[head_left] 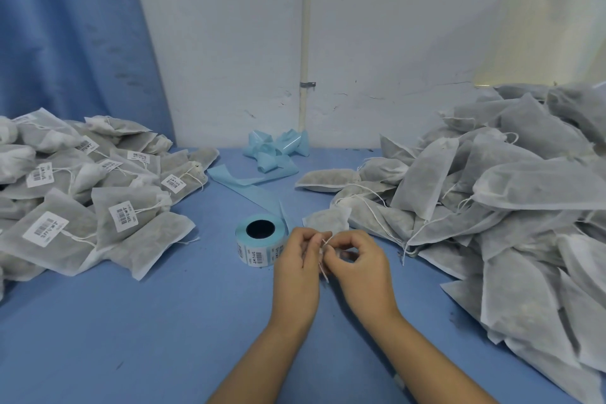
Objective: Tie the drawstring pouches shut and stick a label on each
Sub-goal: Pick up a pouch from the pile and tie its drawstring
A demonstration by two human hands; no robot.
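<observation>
- The pouch (328,220) in work is a small bag of thin white non-woven cloth, with grey-brown filling showing through it.
- It lies on the blue bench (131,321) just beyond the hands and just right of the label roll (259,241).
- Its thin white drawstring (324,261) runs between the two hands.
- The left grip (296,267) is narrow, fingers curled and pinching the drawstring.
- The right grip (360,269) is narrow too, thumb and forefinger pinching the same drawstring.
- The left pile (82,180) holds pouches that bear white barcode labels.
- The right pile (508,207) holds bare pouches with loose strings.
- A pale blue backing strip (249,190) trails from the roll to a crumpled heap by the wall.
- The fingers cover the pouch's mouth, so I cannot tell whether a knot is there.
- The label print is too small to read, and the frame edges cut off both piles.
</observation>
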